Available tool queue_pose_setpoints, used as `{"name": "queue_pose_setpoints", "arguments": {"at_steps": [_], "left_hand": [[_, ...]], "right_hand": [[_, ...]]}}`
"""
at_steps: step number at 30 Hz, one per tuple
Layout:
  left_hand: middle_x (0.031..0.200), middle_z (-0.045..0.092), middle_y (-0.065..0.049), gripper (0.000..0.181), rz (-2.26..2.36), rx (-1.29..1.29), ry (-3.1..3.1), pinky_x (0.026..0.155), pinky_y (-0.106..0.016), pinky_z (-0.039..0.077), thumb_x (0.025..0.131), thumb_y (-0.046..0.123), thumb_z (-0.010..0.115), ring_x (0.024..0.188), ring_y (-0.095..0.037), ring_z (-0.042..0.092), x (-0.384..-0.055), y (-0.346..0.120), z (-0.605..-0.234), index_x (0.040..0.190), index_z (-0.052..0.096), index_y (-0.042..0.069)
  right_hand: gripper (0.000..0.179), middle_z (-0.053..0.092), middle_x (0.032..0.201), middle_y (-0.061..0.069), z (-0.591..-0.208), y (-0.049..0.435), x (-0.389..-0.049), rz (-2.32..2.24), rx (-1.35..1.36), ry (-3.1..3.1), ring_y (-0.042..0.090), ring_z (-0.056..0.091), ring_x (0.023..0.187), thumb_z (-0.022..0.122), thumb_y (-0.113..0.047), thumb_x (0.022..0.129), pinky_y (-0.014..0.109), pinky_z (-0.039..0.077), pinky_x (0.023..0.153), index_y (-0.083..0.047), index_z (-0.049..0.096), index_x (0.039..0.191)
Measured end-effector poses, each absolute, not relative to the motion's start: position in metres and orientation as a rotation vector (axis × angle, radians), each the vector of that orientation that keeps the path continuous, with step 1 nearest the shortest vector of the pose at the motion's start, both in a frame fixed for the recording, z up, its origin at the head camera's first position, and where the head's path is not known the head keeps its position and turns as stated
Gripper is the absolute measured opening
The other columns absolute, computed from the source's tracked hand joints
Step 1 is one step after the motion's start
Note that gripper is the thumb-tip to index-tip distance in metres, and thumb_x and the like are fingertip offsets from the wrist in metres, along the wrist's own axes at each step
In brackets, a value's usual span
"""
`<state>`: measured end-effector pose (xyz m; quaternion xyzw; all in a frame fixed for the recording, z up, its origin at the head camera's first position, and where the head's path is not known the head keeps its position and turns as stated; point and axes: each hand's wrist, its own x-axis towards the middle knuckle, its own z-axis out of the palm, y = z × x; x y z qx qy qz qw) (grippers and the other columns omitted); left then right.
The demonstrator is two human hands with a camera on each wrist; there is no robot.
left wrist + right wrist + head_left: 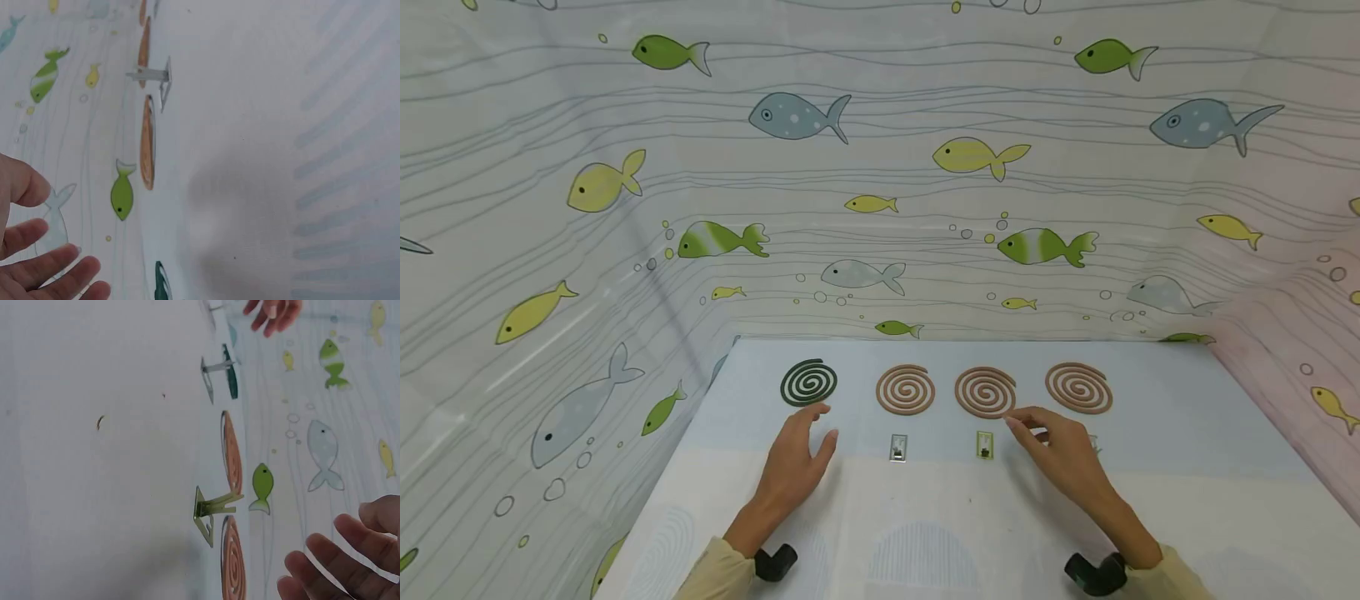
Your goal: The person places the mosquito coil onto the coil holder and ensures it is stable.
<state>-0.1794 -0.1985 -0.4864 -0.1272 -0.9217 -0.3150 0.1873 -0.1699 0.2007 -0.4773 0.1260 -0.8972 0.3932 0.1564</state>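
Observation:
A dark green mosquito coil (pixel 808 383) lies at the left of a row. Beside it lie three brown mosquito coils, a left one (pixel 906 390), a middle one (pixel 985 392) and a right one (pixel 1078 387). Nearer stand a silver coil stand (pixel 898 447) and a gold coil stand (pixel 985 445); another silver stand (pixel 1094 445) is partly hidden behind the right hand. My left hand (pixel 796 454) hovers just in front of the green coil, fingers relaxed and holding nothing. My right hand (pixel 1060 450) is beside the gold stand, its loosely bent fingers empty in the right wrist view.
The white and pale blue tabletop (pixel 1150 517) is backed by a fish-patterned curtain (pixel 925 100), which also rises along the left and right sides. Tiny brown crumbs (pixel 100 422) lie on the surface. A dark wrist camera (pixel 1096 575) sits on each sleeve.

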Motion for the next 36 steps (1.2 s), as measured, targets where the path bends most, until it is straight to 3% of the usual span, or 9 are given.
{"name": "queue_pose_setpoints", "arguments": {"at_steps": [3, 7, 17, 24, 31, 36], "left_hand": [[0.124, 0.065, -0.009, 0.035, -0.944, -0.36, -2.563, 0.09, -0.046, 0.054, 0.097, 0.015, 0.073, 0.111, -0.028, 0.064, -0.181, -0.198, -0.485, 0.129, 0.062, 0.007], [0.121, 0.066, -0.007, 0.032, -1.009, -0.376, -2.555, 0.085, -0.046, 0.056, 0.097, 0.013, 0.073, 0.105, -0.027, 0.066, -0.184, -0.2, -0.482, 0.127, 0.063, 0.005], [0.114, 0.068, -0.01, 0.022, -1.007, -0.394, -2.593, 0.08, -0.045, 0.057, 0.099, 0.014, 0.07, 0.099, -0.022, 0.065, -0.19, -0.203, -0.471, 0.119, 0.066, 0.007], [0.112, 0.068, -0.008, 0.021, -0.993, -0.361, -2.596, 0.078, -0.041, 0.056, 0.098, 0.012, 0.071, 0.096, -0.017, 0.064, -0.197, -0.214, -0.475, 0.118, 0.066, 0.006], [0.108, 0.068, -0.002, 0.02, -1.05, -0.288, -2.611, 0.075, -0.031, 0.054, 0.098, 0.014, 0.07, 0.094, -0.014, 0.063, -0.201, -0.228, -0.481, 0.116, 0.067, 0.007], [0.106, 0.068, -0.002, 0.019, -1.099, -0.26, -2.607, 0.073, -0.028, 0.054, 0.098, 0.015, 0.07, 0.093, -0.014, 0.064, -0.208, -0.238, -0.482, 0.114, 0.067, 0.006]], "right_hand": [[0.02, 0.076, 0.095, 0.0, -0.48, 0.199, -0.172, 1.297, 0.318, -2.586, 0.021, 0.072, 0.085, 0.068, -0.031, 0.101, 0.028, 0.058, 0.071, -0.016, 0.076, 0.111], [0.025, 0.076, 0.093, 0.005, -0.482, 0.195, -0.173, 1.474, 0.286, -2.599, 0.027, 0.071, 0.082, 0.068, -0.037, 0.101, 0.028, 0.058, 0.067, -0.015, 0.077, 0.11], [0.039, 0.074, 0.097, 0.01, -0.481, 0.175, -0.177, 1.785, 0.199, -2.572, 0.021, 0.071, 0.084, 0.066, -0.041, 0.101, 0.033, 0.059, 0.074, -0.004, 0.074, 0.11], [0.035, 0.074, 0.096, 0.015, -0.479, 0.155, -0.183, 1.837, 0.21, -2.548, 0.025, 0.07, 0.08, 0.063, -0.037, 0.104, 0.035, 0.059, 0.073, -0.005, 0.075, 0.106], [0.032, 0.073, 0.091, 0.005, -0.48, 0.136, -0.186, 1.829, 0.26, -2.566, 0.02, 0.068, 0.077, 0.064, -0.038, 0.103, 0.032, 0.058, 0.069, -0.008, 0.076, 0.103], [0.027, 0.074, 0.092, 0.009, -0.481, 0.125, -0.188, 1.856, 0.323, -2.543, 0.021, 0.069, 0.076, 0.064, -0.038, 0.103, 0.036, 0.059, 0.069, -0.014, 0.076, 0.1]]}}
